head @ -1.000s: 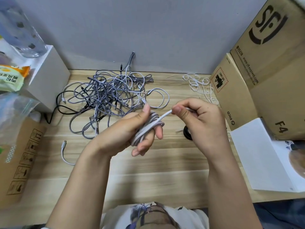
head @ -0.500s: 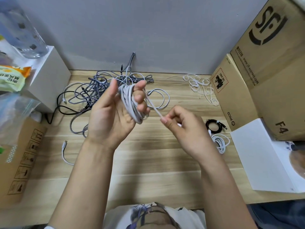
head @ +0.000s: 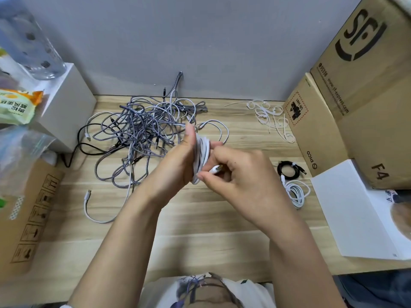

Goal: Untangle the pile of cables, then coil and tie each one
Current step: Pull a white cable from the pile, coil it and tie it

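Mid-frame: my left hand point(head: 175, 162) grips the white cable coil point(head: 202, 155), fingers wrapped round the loops, thumb up along the near side. My right hand point(head: 241, 174) sits just right of it, touching the coil, thumb and forefinger pinching the cable's white plug end point(head: 215, 169) against the loops; the other fingers are curled in under the palm. Both hands are held above the wooden table point(head: 200, 230).

Tangled pile of grey braided cables point(head: 142, 134) lies behind my left hand, upper centre-left of the frame, up against the grey wall. A black cable point(head: 89, 147) runs out of its left edge. One loose white cable point(head: 93, 210) with its plug showing lies at lower left of the pile, its far end hidden behind my left forearm.

Right of my right hand: black coiled cable point(head: 289, 171), with a tie round it, and a white coiled cable point(head: 297, 193) just in front, the two touching or nearly so. Both sit beside the cardboard boxes point(head: 347, 112) at right.

White ties point(head: 271, 118) lie heaped at upper right, near the wall and the smaller box.

White box point(head: 64, 112) at upper left with a clear bottle point(head: 29, 41) on top. White sheet point(head: 347, 210) at lower right edge.
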